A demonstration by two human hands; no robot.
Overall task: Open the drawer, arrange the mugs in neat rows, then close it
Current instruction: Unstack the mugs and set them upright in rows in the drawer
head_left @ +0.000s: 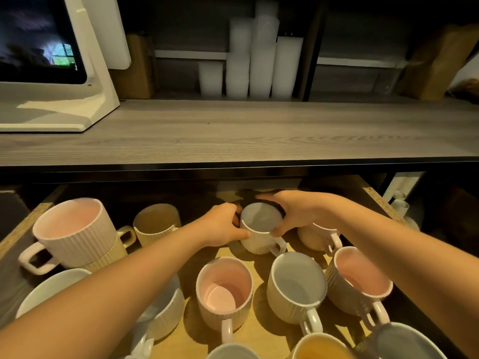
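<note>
The drawer (373,195) stands pulled open under the counter, with several ribbed mugs on its wooden floor. At the back middle is a white mug (259,229) with a grey-blue inside, its handle toward the front right. My left hand (220,225) grips its left side and my right hand (293,209) curls round its far rim and right side. In front stand a pink mug (224,288), a grey-blue mug (296,288) and another pink mug (360,283). A pink mug (72,226) sits stacked on a cream one at the left.
A yellow mug (156,221) stands at the back left and a mug (318,234) sits under my right wrist. More mugs crowd the drawer's front edge. Above, the grey counter (233,130) carries a white screen stand (59,73) and stacked plastic cups (259,55).
</note>
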